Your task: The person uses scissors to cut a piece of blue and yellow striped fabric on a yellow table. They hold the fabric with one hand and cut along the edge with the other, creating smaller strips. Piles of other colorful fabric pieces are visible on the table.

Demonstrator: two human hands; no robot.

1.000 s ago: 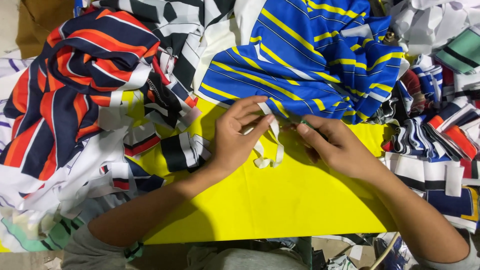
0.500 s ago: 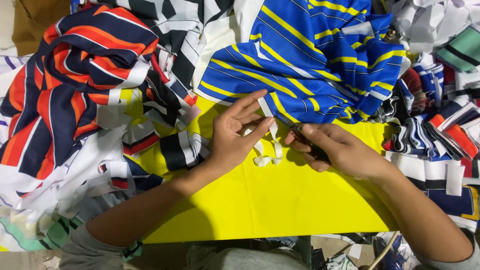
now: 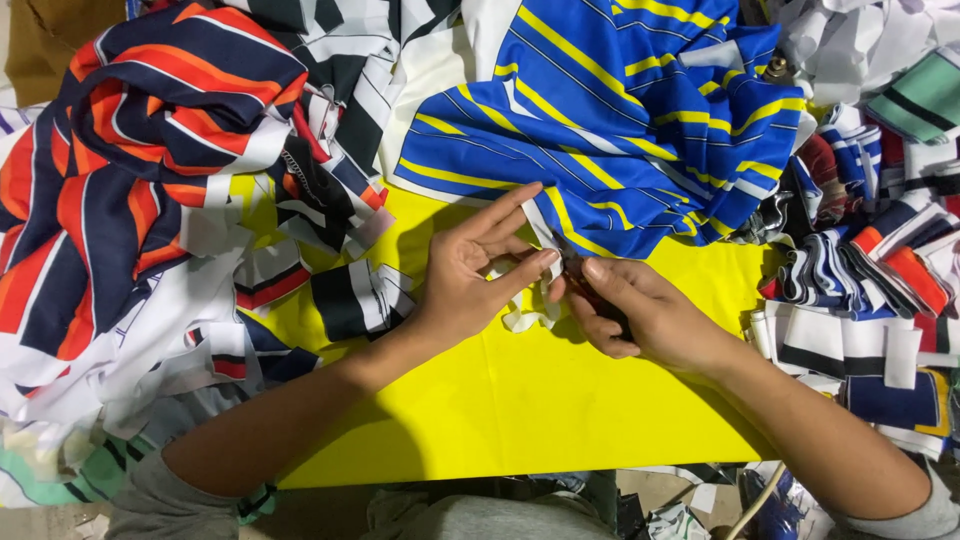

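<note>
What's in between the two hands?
In the head view, a thin white cloth strip lies between the left hand and the right hand, over the yellow cloth. The right hand grips a small dark tool.

- Both hands meet mid-bench (image 3: pixel 520 420): left hand (image 3: pixel 468 285) beside right hand (image 3: pixel 640 315).
- Striped garment (image 3: pixel 620 120) lies behind them.
- Folded garment heap (image 3: pixel 130 170) lies left.
- Collar stack (image 3: pixel 860 310) lies right.

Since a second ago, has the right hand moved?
Yes. The right hand has slid slightly left along the edge of the blue and yellow striped cloth, closing on the left hand.
</note>
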